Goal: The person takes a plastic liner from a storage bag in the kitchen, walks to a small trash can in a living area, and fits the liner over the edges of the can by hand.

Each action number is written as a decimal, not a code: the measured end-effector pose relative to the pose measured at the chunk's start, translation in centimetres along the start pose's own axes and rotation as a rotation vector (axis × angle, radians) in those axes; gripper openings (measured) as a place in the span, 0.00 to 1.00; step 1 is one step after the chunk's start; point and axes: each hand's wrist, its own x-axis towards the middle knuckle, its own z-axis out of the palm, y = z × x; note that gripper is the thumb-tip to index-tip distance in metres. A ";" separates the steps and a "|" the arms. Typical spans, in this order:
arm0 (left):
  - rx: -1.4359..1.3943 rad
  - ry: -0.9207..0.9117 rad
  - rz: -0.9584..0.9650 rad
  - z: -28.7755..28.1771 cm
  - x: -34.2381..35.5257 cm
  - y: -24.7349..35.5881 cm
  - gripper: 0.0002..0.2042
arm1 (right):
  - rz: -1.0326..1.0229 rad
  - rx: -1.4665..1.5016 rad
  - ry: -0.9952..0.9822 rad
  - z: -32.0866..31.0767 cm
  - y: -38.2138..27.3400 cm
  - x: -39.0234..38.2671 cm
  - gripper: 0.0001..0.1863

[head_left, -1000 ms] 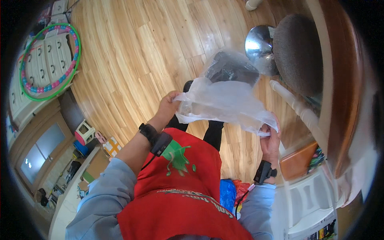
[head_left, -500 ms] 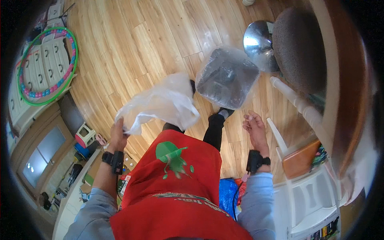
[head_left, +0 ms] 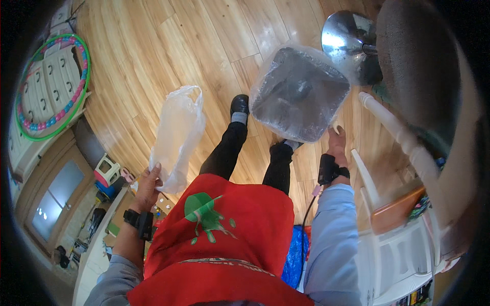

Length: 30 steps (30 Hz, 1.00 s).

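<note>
My left hand (head_left: 148, 186) is closed on a thin white plastic carrier bag (head_left: 176, 137), gripping it near its lower end. The bag hangs stretched out and limp over the floor, a handle loop at its far end. To the right stands a squarish bin (head_left: 301, 94) with a clear plastic liner spread over its rim. My right hand (head_left: 337, 143) is at the bin's near right corner, close to the liner's edge. Its fingers point away and are foreshortened; whether they grip the liner is unclear.
A stool with a shiny round metal base (head_left: 347, 43) and dark seat (head_left: 421, 66) stands beyond the bin. White chair parts (head_left: 390, 255) lie at my right. A hula hoop (head_left: 87, 76) leans on drawers at the left. My black shoe (head_left: 240, 104) is beside the bin.
The white bag has swung left and now hangs lengthwise from my left hand. My right hand has moved up to the bin's corner. The bin appears larger and closer.
</note>
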 end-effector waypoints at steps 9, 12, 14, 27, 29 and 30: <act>-0.084 0.074 0.021 -0.8 0.7 -0.3 0.11 | 0.185 0.347 -0.090 -1.5 0.0 -2.0 0.12; -0.186 0.066 0.056 -0.1 0.6 0.0 0.12 | 0.267 0.323 -0.138 -0.5 -2.2 -3.5 0.16; -0.237 0.080 0.067 1.0 0.5 0.6 0.13 | 0.241 0.332 -0.143 -0.2 0.0 -1.4 0.15; -0.245 0.060 0.173 1.1 0.4 1.1 0.10 | -0.838 0.251 0.031 0.7 -8.5 -14.5 0.06; -0.244 0.038 0.197 0.9 0.8 1.2 0.10 | -0.668 0.458 -0.119 0.9 -11.2 -15.3 0.05; -0.239 0.021 0.221 0.7 0.9 1.3 0.10 | -0.485 0.660 -0.271 1.1 -12.4 -15.7 0.05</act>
